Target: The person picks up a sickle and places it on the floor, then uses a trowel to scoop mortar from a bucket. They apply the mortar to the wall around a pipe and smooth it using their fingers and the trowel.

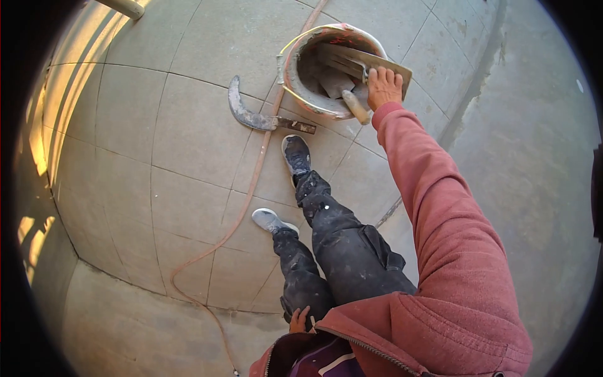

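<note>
My right hand (384, 88) is closed around the handle of a plastering trowel (401, 70). The trowel's flat blade lies across the rim of a mortar-smeared bucket (295, 78) and reaches over its opening. Inside the bucket leans a smaller trowel, its wooden handle (356, 108) sticking out over the near rim, just beside my right hand. Low in the view, my left hand (299, 319) hangs against my dark trousers, partly hidden by the jacket. Its visible fingers are apart, with nothing seen in them.
A sickle-like tool (251, 118) with a curved, crusted blade lies on the tiled floor (195, 135), left of the bucket. A thin hose (250, 191) runs under its handle and past my shoes (296, 156). A pole end (129, 7) shows at upper left.
</note>
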{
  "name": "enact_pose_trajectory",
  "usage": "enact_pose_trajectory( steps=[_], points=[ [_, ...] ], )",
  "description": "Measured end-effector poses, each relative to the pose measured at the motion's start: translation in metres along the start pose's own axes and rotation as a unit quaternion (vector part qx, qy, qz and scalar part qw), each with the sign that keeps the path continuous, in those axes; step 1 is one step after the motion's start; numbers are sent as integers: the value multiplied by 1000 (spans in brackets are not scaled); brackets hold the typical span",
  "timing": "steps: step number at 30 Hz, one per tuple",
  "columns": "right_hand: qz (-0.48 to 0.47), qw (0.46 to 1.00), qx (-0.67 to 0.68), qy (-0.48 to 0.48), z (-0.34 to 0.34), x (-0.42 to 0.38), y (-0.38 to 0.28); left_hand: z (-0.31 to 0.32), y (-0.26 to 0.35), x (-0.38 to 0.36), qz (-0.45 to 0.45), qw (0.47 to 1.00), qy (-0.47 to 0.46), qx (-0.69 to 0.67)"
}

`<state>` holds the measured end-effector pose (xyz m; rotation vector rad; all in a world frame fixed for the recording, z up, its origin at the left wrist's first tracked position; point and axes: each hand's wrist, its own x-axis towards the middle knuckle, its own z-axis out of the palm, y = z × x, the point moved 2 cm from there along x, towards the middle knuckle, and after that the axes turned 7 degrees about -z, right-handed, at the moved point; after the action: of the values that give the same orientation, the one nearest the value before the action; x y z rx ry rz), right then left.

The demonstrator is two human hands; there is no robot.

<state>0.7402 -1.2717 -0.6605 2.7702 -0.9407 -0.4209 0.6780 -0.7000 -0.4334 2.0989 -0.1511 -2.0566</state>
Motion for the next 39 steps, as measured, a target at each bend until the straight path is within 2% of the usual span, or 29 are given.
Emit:
enact_pose_trajectory(
  steps=[1, 2, 3, 4, 5, 6, 7, 8, 9, 10, 12, 14, 16, 17, 18, 20, 21, 22, 24, 28, 30, 34, 36, 38, 39],
  points=[
    [-29, 999, -17, 23, 8, 4, 3, 30, -53, 7, -13, 994, 10, -109],
    [-30, 999, -23, 22, 10, 3, 0, 38, -69, 14, -27, 976, 19, -215],
    [-70, 995, -8, -65, 17, 0, -8, 42, -84, 16, 47, 994, 21, 95],
    [-108, 983, 9, -151, 24, -4, -16, 34, -66, 16, 48, 994, 19, 95],
    [-108, 982, 8, -152, 27, -8, -20, 25, -49, 15, 13, 999, 3, 46],
    [-9, 961, 90, -261, 36, -12, -22, 17, -35, 15, -24, 1000, -12, -4],
    [88, 911, 171, -364, 46, -17, -27, 20, -39, 15, -27, 1000, -9, -4],
    [85, 910, 176, -366, 58, -17, -34, 23, -45, 12, 9, 999, 9, 33],
    [130, 913, 198, -333, 69, -18, -38, 22, -39, 10, 45, 996, 27, 71],
    [175, 912, 218, -300, 79, -18, -41, 20, -35, 7, 41, 996, 30, 73],
    [169, 903, 232, -319, 87, -14, -45, -2, 8, 2, -12, 999, 36, -9],
    [167, 894, 242, -337, 88, -11, -43, 16, -26, 6, 3, 998, 39, 45],
    [60, 887, 280, -363, 89, 2, -46, 23, -38, 10, 24, 994, 43, 95],
    [-70, 876, 268, -394, 87, 4, -44, 21, -34, 11, 6, 996, 33, 78],
    [-69, 877, 265, -394, 69, 4, -39, 19, -29, 11, -13, 998, 24, 61],
    [89, 888, 292, -344, 18, 3, -30, 32, -66, 20, 20, 996, 6, 86],
    [74, 909, 277, -302, 21, -1, -29, 35, -71, 23, 48, 993, -14, 111],
    [76, 909, 275, -302, 25, -1, -26, 37, -76, 24, 50, 992, -15, 111],
    [86, 905, 288, -300, 13, 4, -29, 33, -70, 22, 15, 998, -10, 60],
    [144, 899, 315, -269, 40, 21, -49, 12, -25, 13, 2, 997, 21, 71],
    [143, 896, 311, -282, 54, 26, -68, 2, -8, 11, 29, 998, 22, 45],
    [212, 855, 392, -267, 60, 21, -80, -10, 11, 7, 13, 999, 25, 45],
    [282, 695, 571, -335, 60, 9, -65, -10, 12, 9, 10, 998, 16, 60],
    [273, 711, 557, -330, 63, 0, -58, -20, 34, 6, -8, 998, 21, 52],
    [219, 796, 482, -292, 68, -2, -57, -26, 46, 5, -26, 998, 28, 45]
  ],
)
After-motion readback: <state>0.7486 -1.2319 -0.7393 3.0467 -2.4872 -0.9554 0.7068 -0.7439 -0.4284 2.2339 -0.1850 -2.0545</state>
